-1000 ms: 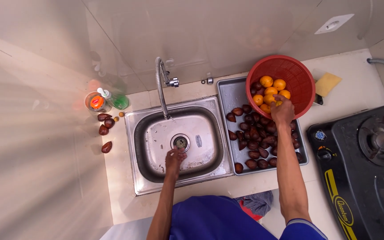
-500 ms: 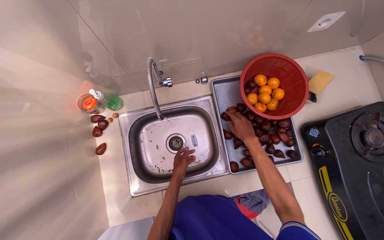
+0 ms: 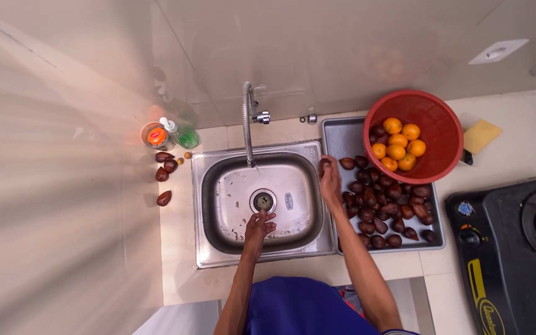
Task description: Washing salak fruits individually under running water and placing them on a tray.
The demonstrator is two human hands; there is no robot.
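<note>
Right hand [image 3: 329, 180] grips a dark brown fruit [image 3: 324, 166] at the sink [image 3: 218, 186] rim's right edge (tray side); left hand [image 3: 259, 224] rests open inside the basin, near the drain [image 3: 263, 201].

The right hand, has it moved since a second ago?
Yes. The right hand went from the red basket down-left to the sink's edge, holding a dark brown fruit.

Home kitchen, steel sink [image 3: 218, 186], tap [image 3: 247, 121], gas stove [image 3: 516, 248], tiled counter [image 3: 516, 149]
</note>
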